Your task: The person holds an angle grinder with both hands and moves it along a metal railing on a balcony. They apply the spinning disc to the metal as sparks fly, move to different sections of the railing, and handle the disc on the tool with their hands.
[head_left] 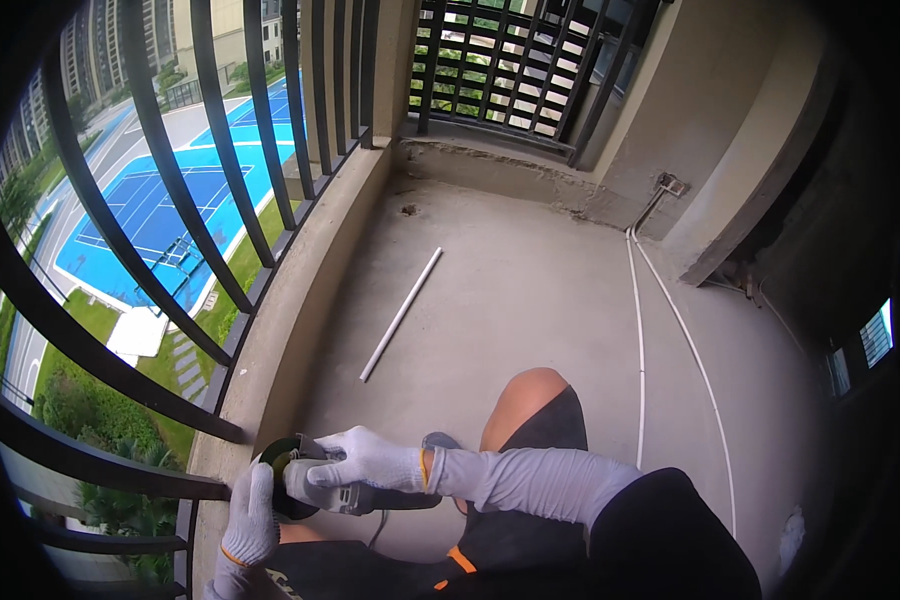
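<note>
An angle grinder (342, 497) with a grey body and a dark round disc (285, 455) is in my hands, low at the left beside the railing ledge. My right hand (380, 458), in a white knit glove with a yellow-orange cuff, is closed over the top of the grinder's head. My left hand (250, 522), gloved the same way, has its fingers raised against the disc's near-left edge. What its thumb and fingertips grip is partly hidden. A dark cord (379, 528) hangs below the tool.
A white pipe (401, 315) lies on the concrete floor (530, 300) ahead. Two white conduits (641, 350) run along the right to a wall box (673, 184). Dark railing bars (185, 190) rise from a concrete ledge (290, 310) on the left. My bent knee (530, 405) sits near my right forearm.
</note>
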`<state>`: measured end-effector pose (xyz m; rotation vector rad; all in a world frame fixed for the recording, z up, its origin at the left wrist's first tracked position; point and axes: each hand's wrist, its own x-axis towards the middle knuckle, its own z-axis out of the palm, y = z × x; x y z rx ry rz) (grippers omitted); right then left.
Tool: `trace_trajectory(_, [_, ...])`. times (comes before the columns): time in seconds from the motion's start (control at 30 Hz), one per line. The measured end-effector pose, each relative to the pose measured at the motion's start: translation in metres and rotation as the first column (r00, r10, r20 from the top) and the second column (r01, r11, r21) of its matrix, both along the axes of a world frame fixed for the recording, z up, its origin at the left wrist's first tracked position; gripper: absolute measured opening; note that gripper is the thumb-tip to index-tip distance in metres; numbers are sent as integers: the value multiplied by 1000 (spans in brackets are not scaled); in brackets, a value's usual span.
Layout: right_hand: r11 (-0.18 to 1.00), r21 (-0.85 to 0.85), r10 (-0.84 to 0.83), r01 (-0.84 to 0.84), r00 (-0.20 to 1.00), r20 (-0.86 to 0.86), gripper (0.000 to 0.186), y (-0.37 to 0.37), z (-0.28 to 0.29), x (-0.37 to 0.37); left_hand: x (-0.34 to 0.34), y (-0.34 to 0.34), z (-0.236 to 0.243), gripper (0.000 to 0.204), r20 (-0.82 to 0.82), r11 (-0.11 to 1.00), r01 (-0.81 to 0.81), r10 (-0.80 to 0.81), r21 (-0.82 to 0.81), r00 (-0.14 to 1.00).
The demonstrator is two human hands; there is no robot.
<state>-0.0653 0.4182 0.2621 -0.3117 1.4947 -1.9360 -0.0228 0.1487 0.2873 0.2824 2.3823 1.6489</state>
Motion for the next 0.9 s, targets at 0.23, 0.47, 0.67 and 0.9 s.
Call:
trace_trajectory(0.23, [993,74,102,-89,974,-202,53,-3,13,11,-53,-24,24,83,647,981,-106,-26,165,762])
trace_trajectory(0.47, [995,102,21,-2,983,-183,48,-9,16,15,-41,14,26,52,368,969,201,-136,-144,920])
trace_trajectory(0.67, [992,125,28,-9,989,-146,54,-4,17,13,-23,25,3,51,145,999,-5,-1,41,989])
trace_trajectory(0.9, [969,246,40,11,979,-202,49,-11,3,-3,-17,28,-18,53,104,967,-194,178,167,978])
